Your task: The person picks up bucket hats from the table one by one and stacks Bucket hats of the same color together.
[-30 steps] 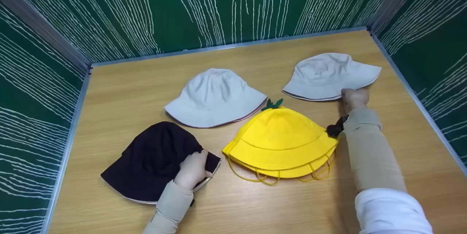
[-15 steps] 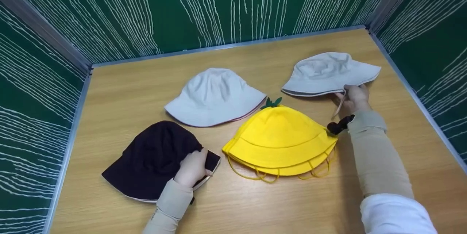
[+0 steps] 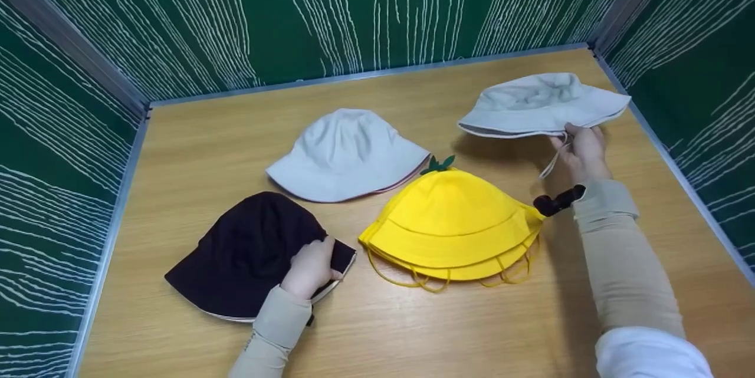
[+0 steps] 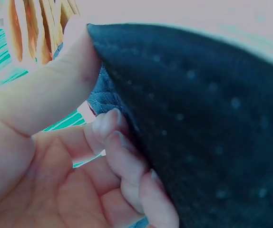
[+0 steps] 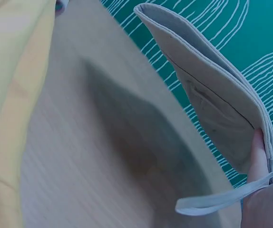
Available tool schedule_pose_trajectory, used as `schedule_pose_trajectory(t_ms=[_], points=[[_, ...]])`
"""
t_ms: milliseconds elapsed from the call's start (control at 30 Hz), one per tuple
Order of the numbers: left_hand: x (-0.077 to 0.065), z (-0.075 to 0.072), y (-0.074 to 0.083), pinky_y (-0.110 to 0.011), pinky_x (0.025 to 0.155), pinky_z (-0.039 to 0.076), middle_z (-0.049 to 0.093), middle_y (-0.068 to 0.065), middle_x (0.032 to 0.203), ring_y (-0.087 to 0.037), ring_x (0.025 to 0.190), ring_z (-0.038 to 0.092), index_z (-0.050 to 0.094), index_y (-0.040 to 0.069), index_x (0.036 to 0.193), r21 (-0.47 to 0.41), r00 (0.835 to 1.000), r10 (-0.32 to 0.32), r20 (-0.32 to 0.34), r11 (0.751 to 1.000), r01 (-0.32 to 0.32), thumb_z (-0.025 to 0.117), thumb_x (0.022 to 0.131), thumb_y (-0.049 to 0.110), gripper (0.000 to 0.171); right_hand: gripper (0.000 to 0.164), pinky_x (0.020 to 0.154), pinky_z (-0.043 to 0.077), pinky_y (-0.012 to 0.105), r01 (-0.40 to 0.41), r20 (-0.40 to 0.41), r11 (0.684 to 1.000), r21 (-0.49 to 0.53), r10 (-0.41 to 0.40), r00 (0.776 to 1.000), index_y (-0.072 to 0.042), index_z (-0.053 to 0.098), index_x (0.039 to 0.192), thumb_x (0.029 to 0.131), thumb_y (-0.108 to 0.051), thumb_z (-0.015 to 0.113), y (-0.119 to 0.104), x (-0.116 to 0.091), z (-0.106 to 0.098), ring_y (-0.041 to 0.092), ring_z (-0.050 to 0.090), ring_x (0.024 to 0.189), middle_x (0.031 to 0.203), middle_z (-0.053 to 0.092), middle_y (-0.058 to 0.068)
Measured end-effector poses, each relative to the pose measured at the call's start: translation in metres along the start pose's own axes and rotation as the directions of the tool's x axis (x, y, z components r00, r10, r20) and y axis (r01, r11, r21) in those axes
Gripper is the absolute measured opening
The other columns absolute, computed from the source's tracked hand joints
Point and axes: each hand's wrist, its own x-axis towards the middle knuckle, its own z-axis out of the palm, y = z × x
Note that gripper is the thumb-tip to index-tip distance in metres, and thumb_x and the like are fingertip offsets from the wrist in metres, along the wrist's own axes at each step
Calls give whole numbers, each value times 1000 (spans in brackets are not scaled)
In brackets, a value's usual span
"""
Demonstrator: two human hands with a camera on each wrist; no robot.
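Observation:
My right hand (image 3: pixel 584 151) pinches the brim of a pale bucket hat (image 3: pixel 537 104) at the back right. In the right wrist view this hat (image 5: pixel 212 90) is folded flat, raised over its own shadow, and a thin strap (image 5: pixel 227 199) dangles beside the thumb. At the front left, my left hand (image 3: pixel 309 269) grips the right brim corner of a dark bucket hat (image 3: pixel 242 260) lying on the table. The left wrist view has the dark brim (image 4: pixel 193 118) between thumb and curled fingers (image 4: pixel 127 156). A black wrist camera mount (image 3: pixel 559 200) overlaps the yellow hats' right edge.
Yellow hats (image 3: pixel 454 230), stacked, with cords below and a green leaf on top, lie in the middle. A second pale hat (image 3: pixel 348 157) sits behind them. Green walls (image 3: pixel 307 12) with white lines border the wooden table (image 3: pixel 424 331) at back and sides.
My right hand has lifted the back-right pale hat off the table and moved it slightly right and away; its strap now hangs free. My left hand stays on the dark hat.

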Motion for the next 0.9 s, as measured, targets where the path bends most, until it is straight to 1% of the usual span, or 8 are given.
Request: schedule_pose_trajectory(t_ms=[33, 167, 367, 467, 567, 633, 767, 900], points=[[0, 0, 0, -54, 74, 50, 64, -23, 107, -41, 97, 61, 56, 0, 117, -1, 1000, -2, 1, 1000, 2, 84, 70, 22, 59, 36, 73, 56, 31, 3, 4, 1000, -9, -3, 1000, -20, 40, 123, 97, 5, 37, 0, -2, 0, 17, 61, 93, 104, 54, 8], [2, -3, 1, -53, 77, 50, 64, -23, 109, -40, 98, 61, 56, -1, 117, -6, 1000, 0, 11, 1000, 0, 84, 69, 22, 60, 35, 86, 53, 30, -19, 20, 999, 29, 18, 1000, -22, 43, 121, 98, 4, 39, -1, -11, 2, 15, 59, 108, 108, 57, 8], [2, -11, 0, -44, 86, 50, 66, -22, 105, -36, 98, 62, 60, -3, 108, -42, 1000, 24, 20, 999, -23, 83, 71, 20, 50, 37, 89, 51, 31, -68, 68, 996, 63, 64, 996, -22, 47, 124, 97, 3, 44, 4, -23, 6, 16, 58, 111, 109, 60, 10], [2, -15, -1, -41, 80, 51, 66, -16, 93, -31, 87, 63, 61, -1, 98, -65, 999, 13, 31, 998, -11, 79, 76, 25, 38, 37, 88, 52, 32, -88, 109, 993, 81, 79, 991, -19, 47, 122, 95, 5, 47, 10, -29, 9, 19, 61, 102, 107, 60, 11], [3, -19, -1, -37, 65, 48, 60, -9, 75, -24, 69, 57, 58, 2, 85, -98, 1000, 24, -15, 995, -26, 75, 81, 30, 32, 33, 81, 55, 33, -76, 188, 994, 78, 60, 980, -14, 46, 119, 94, 8, 45, 17, -34, 12, 22, 62, 93, 105, 58, 13], [4, -22, 0, -34, 60, 44, 56, -6, 69, -21, 62, 53, 56, 3, 82, -127, 997, 40, -72, 991, -49, 72, 84, 30, 31, 30, 76, 56, 34, -69, 256, 995, 71, 48, 965, -10, 46, 117, 94, 10, 43, 23, -37, 14, 24, 62, 87, 102, 57, 14], [7, -27, 6, -32, 58, 42, 55, -4, 67, -18, 59, 50, 57, 1, 90, -221, 979, 79, -187, 968, -120, 67, 87, 26, 26, 24, 72, 57, 36, -74, 401, 996, 56, 45, 915, -5, 45, 112, 95, 11, 39, 34, -45, 19, 27, 64, 83, 98, 55, 16], [11, -32, 16, -34, 66, 47, 61, -7, 77, -19, 67, 55, 59, -1, 104, -376, 968, 108, -227, 907, -190, 62, 91, 25, 29, 22, 68, 57, 35, -40, 505, 999, -18, 44, 862, -3, 47, 110, 96, 11, 36, 47, -56, 26, 28, 65, 79, 96, 57, 16]])
